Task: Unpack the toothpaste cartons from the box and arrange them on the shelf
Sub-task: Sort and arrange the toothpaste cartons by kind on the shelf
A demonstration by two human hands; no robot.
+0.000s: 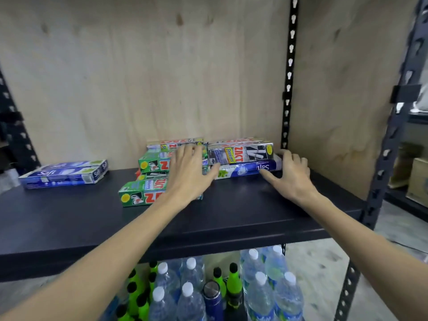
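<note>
Nearest, below the dark shelf (231,212), stand clear water bottles (259,290) with white caps, green bottles (232,278) with black caps and a steel-lidded blue flask (212,295); their lower parts are cut off by the frame edge. Both forearms reach over the shelf's front lip. The left hand (187,174) lies with fingers spread and straight, its grip released, over the green Zact cartons (141,195); it hides their right halves, and whether it presses or only hovers cannot be told. The right hand (293,174) is likewise released, fingers spread; its thumb tip touches or nearly touches the blue Safi carton (245,169), which lies with its print upside down under a grey Zact Smokers carton (238,154). Red-lettered cartons (176,142) behind are blurred and half hidden. Well apart to the left lies a pair of blue Safi cartons (64,173). A plywood back panel (148,72) and a black slotted upright (289,72) stand behind. The box does not show
</note>
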